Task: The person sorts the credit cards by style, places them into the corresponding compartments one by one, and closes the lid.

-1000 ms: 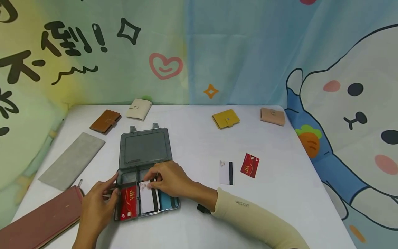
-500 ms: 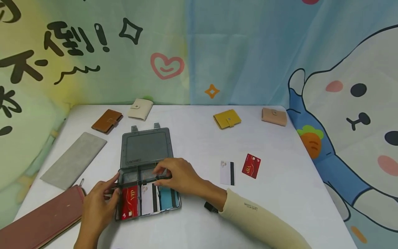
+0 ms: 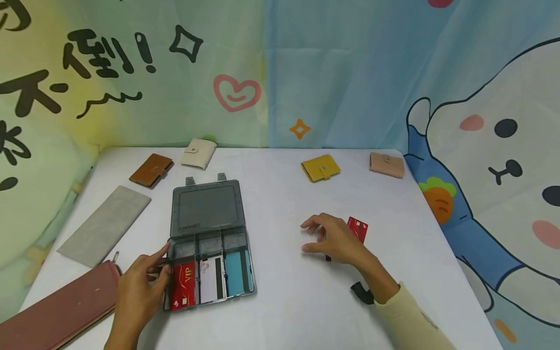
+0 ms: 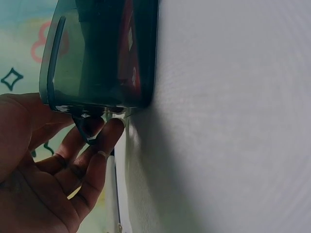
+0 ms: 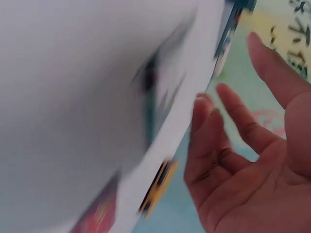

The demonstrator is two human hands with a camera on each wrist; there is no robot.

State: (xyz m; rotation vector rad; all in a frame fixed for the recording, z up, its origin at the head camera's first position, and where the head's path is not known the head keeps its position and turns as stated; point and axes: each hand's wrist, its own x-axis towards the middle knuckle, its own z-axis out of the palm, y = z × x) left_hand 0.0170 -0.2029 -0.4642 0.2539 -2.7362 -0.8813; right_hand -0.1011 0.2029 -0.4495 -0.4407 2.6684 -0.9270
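Note:
An opened grey translucent plastic card case (image 3: pixel 207 287) lies on the table with its lid (image 3: pixel 207 209) folded back. A red VIP card (image 3: pixel 183 286), a white card with a black stripe (image 3: pixel 209 279) and a blue card (image 3: pixel 237 274) fill its near compartments. My left hand (image 3: pixel 142 287) grips the case's left side; the left wrist view shows fingers curled by a tab (image 4: pixel 87 128). Over to the right, my right hand (image 3: pixel 334 238) hovers with parted fingers, holding nothing. Beneath it, a second white striped card is mostly hidden, and another red VIP card (image 3: pixel 358 228) is partly covered.
Brown (image 3: pixel 151 170), cream (image 3: pixel 199 153), yellow (image 3: pixel 321 168) and beige (image 3: pixel 387 165) wallets line the table's back. At left lie a flat grey sleeve (image 3: pixel 105 226) and a dark red zipped wallet (image 3: pixel 65 306). A printed curtain (image 3: pixel 332 73) hangs behind.
My right hand has let go of the white card in the case and moved right, over the loose cards. The left hand stays on the case.

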